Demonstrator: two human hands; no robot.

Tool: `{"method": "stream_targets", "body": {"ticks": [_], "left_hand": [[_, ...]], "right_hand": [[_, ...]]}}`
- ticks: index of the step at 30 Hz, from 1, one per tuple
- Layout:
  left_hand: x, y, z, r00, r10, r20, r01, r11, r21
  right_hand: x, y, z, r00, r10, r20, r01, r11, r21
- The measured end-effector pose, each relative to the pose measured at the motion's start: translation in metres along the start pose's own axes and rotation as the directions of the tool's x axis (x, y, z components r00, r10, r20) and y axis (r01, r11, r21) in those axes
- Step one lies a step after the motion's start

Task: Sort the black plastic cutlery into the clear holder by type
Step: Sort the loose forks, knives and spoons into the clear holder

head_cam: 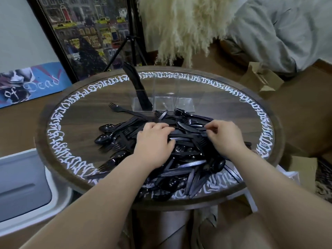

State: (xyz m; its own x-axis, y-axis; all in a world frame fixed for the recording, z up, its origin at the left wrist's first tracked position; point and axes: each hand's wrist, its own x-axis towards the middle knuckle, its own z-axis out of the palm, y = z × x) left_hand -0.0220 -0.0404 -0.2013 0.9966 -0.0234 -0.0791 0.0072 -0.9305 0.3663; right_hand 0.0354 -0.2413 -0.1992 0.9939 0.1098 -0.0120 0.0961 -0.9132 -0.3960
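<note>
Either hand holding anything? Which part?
Right hand pinches a black piece in the cutlery pile; which part, cannot tell. Left hand rests on the pile, gripping nothing visible.

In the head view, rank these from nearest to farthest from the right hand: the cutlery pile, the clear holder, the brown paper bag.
1. Cutlery pile: directly under the right hand, touching it.
2. Clear holder: beyond the pile, toward the table's far side.
3. Brown paper bag: off the table, far right.

left hand (154,139) fingers buried in cutlery pile (181,159), grasp unclear, clear holder (164,97) walls barely discernible
</note>
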Motion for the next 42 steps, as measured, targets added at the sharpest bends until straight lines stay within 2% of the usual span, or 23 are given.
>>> {"method": "stream_targets", "body": {"ticks": [3,7,13,18,22,25,29,34,42], "left_hand": [[0.003,0.001,0.010,0.998,-0.038,0.044,0.036,0.999,0.041],[0.009,-0.002,0.014,0.998,-0.052,0.035,0.051,0.998,0.032],[0.017,-0.010,0.014,0.995,-0.090,-0.032,0.089,0.996,-0.027],[0.025,-0.016,0.016,0.981,-0.144,-0.127,0.136,0.988,-0.068],[0.028,-0.014,0.017,0.985,-0.133,-0.111,0.133,0.991,-0.006],[0.031,-0.012,0.019,0.988,-0.114,-0.103,0.116,0.993,0.018],[0.032,-0.008,0.021,0.992,-0.091,-0.090,0.096,0.994,0.052],[0.035,-0.005,0.023,0.990,-0.108,-0.087,0.116,0.989,0.090],[0.034,-0.007,0.021,0.989,-0.116,-0.087,0.121,0.991,0.055]], "right_hand": [[0.005,0.005,0.008,0.996,-0.051,0.069,0.057,0.993,-0.102],[0.017,0.004,0.018,0.989,-0.077,0.130,0.096,0.984,-0.147],[0.031,0.002,0.029,0.987,-0.108,0.116,0.125,0.981,-0.146],[0.033,0.004,0.032,0.992,-0.122,0.026,0.123,0.991,-0.058],[0.033,0.009,0.022,0.997,-0.036,-0.072,0.045,0.992,0.117],[0.032,0.011,0.013,0.995,-0.038,-0.097,0.054,0.985,0.165],[0.032,0.013,0.011,0.995,-0.084,-0.052,0.090,0.986,0.141],[0.034,0.014,0.023,0.988,-0.130,0.086,0.132,0.991,-0.022],[0.033,0.000,0.034,0.969,-0.181,0.168,0.189,0.981,-0.032]]}}
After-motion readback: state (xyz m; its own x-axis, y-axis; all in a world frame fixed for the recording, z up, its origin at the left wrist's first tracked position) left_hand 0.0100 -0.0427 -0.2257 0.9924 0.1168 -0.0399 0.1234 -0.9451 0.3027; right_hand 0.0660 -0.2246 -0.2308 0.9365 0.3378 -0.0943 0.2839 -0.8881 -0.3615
